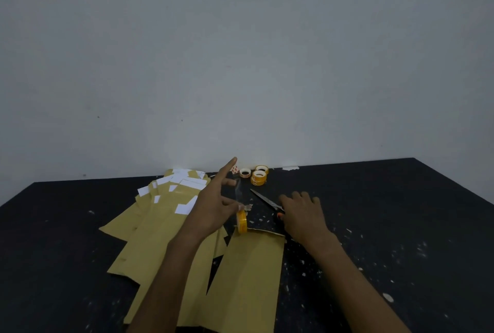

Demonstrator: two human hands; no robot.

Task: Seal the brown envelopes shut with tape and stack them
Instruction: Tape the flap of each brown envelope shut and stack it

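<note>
A brown envelope (251, 276) lies in front of me on the black table (401, 212), its open end pointing away. My left hand (213, 207) is raised with the index finger straight. Its other fingers and thumb pinch a stretched strip of clear tape, and the yellow tape roll (241, 221) hangs from that strip just above the envelope's mouth. My right hand (303, 215) lies over the orange handles of the scissors (264, 199), whose blades point away to the left on the table. The hand hides whether it grips the handles.
A loose pile of brown envelopes (160, 225) with white paper slips spreads out to the left under my left arm. Three spare tape rolls (258, 175) stand at the back by the grey wall. White paper scraps speckle the table on the right.
</note>
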